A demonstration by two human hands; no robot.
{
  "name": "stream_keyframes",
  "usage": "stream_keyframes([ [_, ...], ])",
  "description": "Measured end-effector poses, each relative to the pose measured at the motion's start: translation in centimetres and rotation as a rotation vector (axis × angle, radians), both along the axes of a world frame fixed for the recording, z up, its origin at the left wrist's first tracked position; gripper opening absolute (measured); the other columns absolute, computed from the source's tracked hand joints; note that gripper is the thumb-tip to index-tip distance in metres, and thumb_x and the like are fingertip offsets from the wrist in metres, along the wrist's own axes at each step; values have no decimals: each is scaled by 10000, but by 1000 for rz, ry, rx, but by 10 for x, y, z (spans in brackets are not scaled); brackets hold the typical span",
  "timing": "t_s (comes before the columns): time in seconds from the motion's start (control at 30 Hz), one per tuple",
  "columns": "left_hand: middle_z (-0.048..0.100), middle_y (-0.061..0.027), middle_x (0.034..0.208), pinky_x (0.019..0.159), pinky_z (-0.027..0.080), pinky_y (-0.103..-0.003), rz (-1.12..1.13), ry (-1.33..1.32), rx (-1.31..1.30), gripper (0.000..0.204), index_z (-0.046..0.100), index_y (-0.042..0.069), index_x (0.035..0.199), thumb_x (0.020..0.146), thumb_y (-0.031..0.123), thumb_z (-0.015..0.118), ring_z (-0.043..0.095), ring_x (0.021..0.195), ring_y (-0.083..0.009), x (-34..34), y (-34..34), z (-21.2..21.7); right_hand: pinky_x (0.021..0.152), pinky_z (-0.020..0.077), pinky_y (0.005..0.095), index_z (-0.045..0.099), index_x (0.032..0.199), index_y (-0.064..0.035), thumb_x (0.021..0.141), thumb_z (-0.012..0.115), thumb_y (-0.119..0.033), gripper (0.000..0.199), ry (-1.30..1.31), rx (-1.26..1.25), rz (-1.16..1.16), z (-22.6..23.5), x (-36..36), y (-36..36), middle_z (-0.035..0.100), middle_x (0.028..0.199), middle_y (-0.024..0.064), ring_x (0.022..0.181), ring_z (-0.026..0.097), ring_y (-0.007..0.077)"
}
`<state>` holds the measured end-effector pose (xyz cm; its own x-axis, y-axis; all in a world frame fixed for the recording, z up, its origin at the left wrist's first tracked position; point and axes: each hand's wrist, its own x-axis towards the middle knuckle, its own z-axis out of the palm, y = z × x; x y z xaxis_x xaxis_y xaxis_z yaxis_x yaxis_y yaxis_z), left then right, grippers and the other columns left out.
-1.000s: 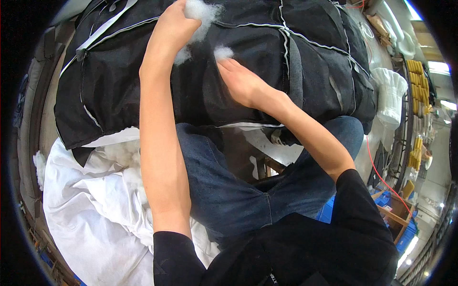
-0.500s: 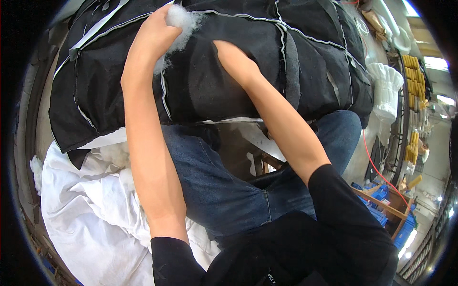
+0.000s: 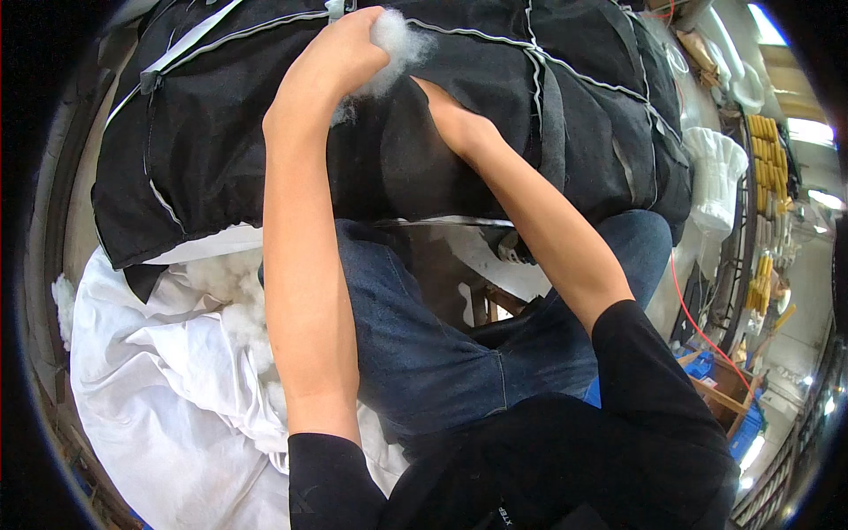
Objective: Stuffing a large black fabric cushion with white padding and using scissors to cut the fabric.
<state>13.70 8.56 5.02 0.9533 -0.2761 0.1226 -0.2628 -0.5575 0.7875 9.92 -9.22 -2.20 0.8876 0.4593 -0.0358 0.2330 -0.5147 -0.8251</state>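
A large black fabric cushion cover [image 3: 384,181] with white piping lies across my knees, bulging and sewn into sections. My left hand [image 3: 334,55] is closed on a tuft of white fibre stuffing [image 3: 399,51], held just above the cover. Some wisps of the same fibre show below that wrist. To the right, my right hand [image 3: 455,122] reaches into a fold or opening in the black fabric. Its fingers are hidden under the cloth, so their pose does not show.
A white cloth sack [image 3: 146,389] at my left holds more loose white stuffing [image 3: 234,287]. On the right are a clear plastic-wrapped roll [image 3: 714,177], yellow bundles on a rack [image 3: 767,159], a red hose [image 3: 693,305] and a wooden crate [image 3: 724,389] with blue items.
My left hand has moved right with the stuffing, closer to my right hand. My right hand has shifted slightly right, and less of it shows outside the fabric.
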Motion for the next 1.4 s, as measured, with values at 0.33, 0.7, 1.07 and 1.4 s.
stream_keyframes([
  [0.33,668,-233,939,799,480,-388,-34,16,-26,290,629,-15,964,699,56,535,642,914,-345,6,-11,7,1085,344,343,451,1337,37,910,451,-122,456,-425,-270,134,-50,22,-42,486,1395,181,1291,469,244],
  [0.7,686,-222,876,702,495,-414,47,119,217,248,647,-10,932,768,149,552,671,826,-343,3,7,5,718,471,265,685,896,-24,932,532,-146,199,-500,-260,-97,156,37,-71,643,809,57,779,592,136],
  [1.07,663,-198,973,798,530,-398,124,96,274,651,478,64,1335,757,247,716,667,908,-312,14,21,-20,1071,369,434,477,1358,-88,947,510,-263,447,-595,-688,258,37,100,-133,536,1343,172,1258,511,286],
  [1.4,668,-135,904,663,525,-353,234,69,-33,391,596,-20,1087,703,2,524,661,776,-212,31,63,-36,1057,372,476,570,1255,-87,951,520,-335,396,-989,-1114,219,-3,37,-124,430,1415,210,1274,434,412],
])
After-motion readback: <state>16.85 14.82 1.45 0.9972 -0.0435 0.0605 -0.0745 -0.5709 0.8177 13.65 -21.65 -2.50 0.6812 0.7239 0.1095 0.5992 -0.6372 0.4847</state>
